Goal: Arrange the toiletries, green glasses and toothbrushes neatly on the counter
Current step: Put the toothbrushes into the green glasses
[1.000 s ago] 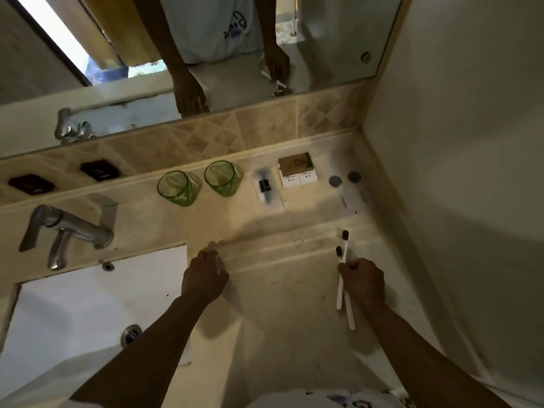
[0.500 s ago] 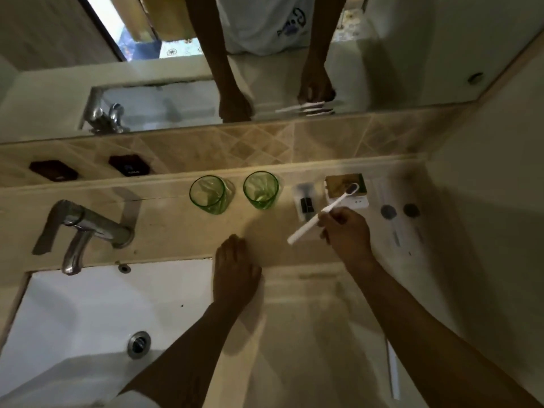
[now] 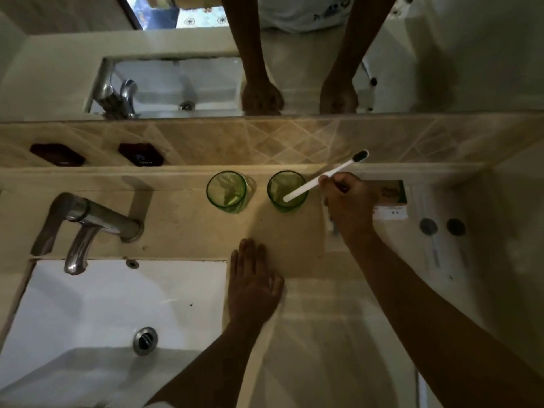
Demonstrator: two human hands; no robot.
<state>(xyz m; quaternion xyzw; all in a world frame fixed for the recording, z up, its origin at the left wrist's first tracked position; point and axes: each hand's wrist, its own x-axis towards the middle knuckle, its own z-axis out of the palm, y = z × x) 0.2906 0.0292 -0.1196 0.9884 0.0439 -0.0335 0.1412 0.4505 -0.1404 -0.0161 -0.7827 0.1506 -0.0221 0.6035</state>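
Two green glasses stand upright side by side on the counter's raised ledge, the left glass and the right glass. My right hand pinches a white toothbrush with dark bristles. The toothbrush is tilted, its handle end over or inside the right glass and its bristle end up toward the tiled wall. My left hand rests flat on the counter edge beside the sink, fingers straight. A brown and white toiletry box lies right of my right hand, partly hidden by it.
A white sink with a chrome tap fills the lower left. Two dark soap dishes sit on the tiled ledge at left. Two clear packets with dark round caps lie at the far right. A mirror runs above.
My right hand has carried one toothbrush up and left, from near the box to the right green glass. My left hand stays flat at the sink edge. The camera has moved closer.
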